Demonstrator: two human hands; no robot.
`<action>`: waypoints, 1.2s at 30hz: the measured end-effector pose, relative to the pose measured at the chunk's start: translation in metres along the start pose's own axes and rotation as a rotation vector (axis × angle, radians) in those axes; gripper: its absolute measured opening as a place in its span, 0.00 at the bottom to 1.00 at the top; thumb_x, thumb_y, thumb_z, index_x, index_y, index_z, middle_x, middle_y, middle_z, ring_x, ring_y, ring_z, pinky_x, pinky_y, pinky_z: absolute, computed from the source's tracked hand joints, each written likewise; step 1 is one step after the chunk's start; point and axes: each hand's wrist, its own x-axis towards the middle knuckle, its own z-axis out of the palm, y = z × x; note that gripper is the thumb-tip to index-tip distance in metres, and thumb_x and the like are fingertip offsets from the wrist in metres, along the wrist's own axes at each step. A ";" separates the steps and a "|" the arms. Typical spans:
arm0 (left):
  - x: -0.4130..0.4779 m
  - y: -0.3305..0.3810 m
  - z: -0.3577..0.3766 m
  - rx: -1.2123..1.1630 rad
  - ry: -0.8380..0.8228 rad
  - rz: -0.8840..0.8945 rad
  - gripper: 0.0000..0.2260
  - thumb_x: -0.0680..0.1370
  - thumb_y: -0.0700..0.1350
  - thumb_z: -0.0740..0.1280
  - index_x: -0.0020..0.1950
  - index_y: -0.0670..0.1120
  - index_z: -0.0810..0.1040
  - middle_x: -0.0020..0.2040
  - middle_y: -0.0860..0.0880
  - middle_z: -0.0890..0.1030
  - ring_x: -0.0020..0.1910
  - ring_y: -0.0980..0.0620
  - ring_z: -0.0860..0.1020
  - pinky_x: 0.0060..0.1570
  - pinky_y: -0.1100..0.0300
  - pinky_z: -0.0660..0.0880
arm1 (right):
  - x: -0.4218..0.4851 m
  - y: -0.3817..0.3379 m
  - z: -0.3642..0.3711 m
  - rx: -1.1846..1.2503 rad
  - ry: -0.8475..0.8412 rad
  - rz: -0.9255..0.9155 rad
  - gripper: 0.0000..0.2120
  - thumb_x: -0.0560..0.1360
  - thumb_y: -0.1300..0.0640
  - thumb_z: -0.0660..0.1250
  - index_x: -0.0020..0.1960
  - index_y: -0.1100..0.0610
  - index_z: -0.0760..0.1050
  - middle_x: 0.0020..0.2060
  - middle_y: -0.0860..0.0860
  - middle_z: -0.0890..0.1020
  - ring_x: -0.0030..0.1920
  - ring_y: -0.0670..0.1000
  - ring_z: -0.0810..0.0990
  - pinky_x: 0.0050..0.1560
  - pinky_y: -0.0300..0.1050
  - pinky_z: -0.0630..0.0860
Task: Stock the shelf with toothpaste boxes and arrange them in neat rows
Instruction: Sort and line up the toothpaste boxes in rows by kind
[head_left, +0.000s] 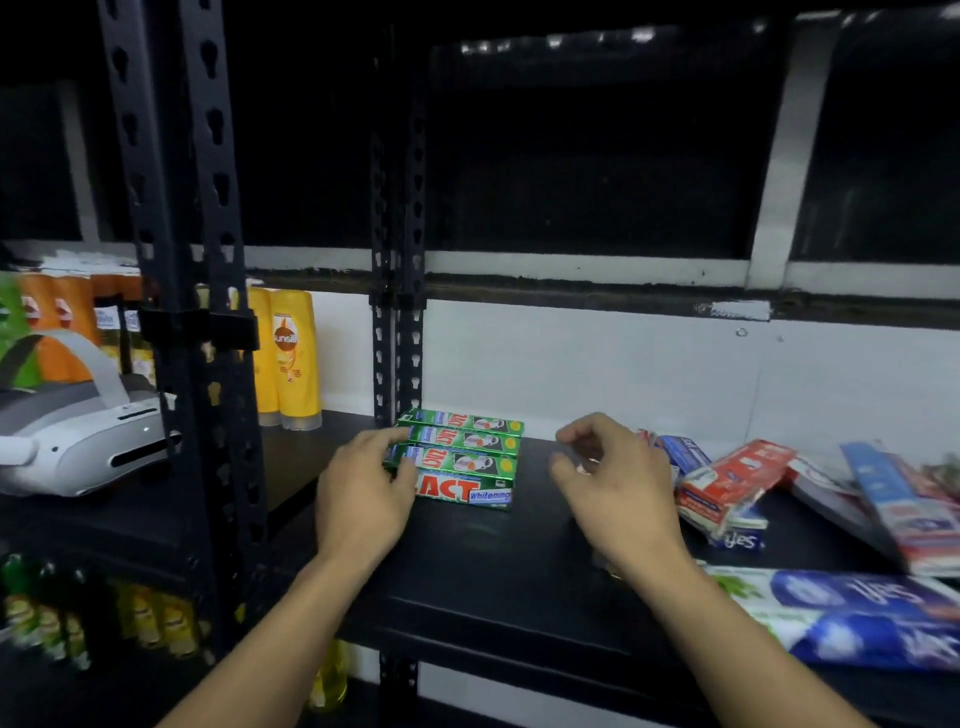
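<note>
- Green boxes (462, 457) sit in a row on the shelf (493, 571).
- Left hand (363, 493) rests loose on their left end.
- Right hand (613, 483) hovers right of them, loose, holding nothing.

Green toothpaste boxes (467, 457) lay side by side in tight row on black shelf (493, 571), near rear post (400, 260). Left hand (363, 499) touched their left ends, fingers relaxed. Right hand (613, 483) hovered just right of row, fingers loosely curled, holding nothing. Jumbled red and blue boxes (727, 483) lay at right, blue-white box (857, 618) at front right. Yellow bottles (291, 358) and white headset (78, 431) sat on neighbouring shelf at left.
</note>
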 end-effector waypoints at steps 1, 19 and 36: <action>-0.005 0.015 0.003 -0.010 -0.026 0.038 0.14 0.76 0.44 0.70 0.62 0.49 0.80 0.58 0.51 0.82 0.55 0.49 0.79 0.54 0.50 0.78 | 0.000 0.002 -0.018 -0.013 0.004 0.003 0.06 0.71 0.59 0.70 0.46 0.49 0.78 0.40 0.39 0.81 0.45 0.40 0.78 0.42 0.23 0.66; -0.122 0.329 0.134 -0.243 -0.646 0.525 0.22 0.78 0.60 0.65 0.70 0.54 0.72 0.67 0.56 0.75 0.66 0.53 0.71 0.63 0.56 0.68 | -0.064 0.159 -0.328 -0.507 0.242 0.317 0.09 0.70 0.55 0.69 0.50 0.49 0.80 0.48 0.48 0.84 0.50 0.54 0.81 0.49 0.48 0.77; -0.147 0.409 0.197 0.048 -0.723 0.855 0.32 0.78 0.70 0.50 0.79 0.57 0.58 0.80 0.56 0.58 0.78 0.54 0.55 0.77 0.52 0.53 | -0.030 0.268 -0.399 -0.490 0.120 0.587 0.24 0.73 0.49 0.71 0.67 0.52 0.73 0.62 0.54 0.78 0.58 0.55 0.78 0.59 0.52 0.78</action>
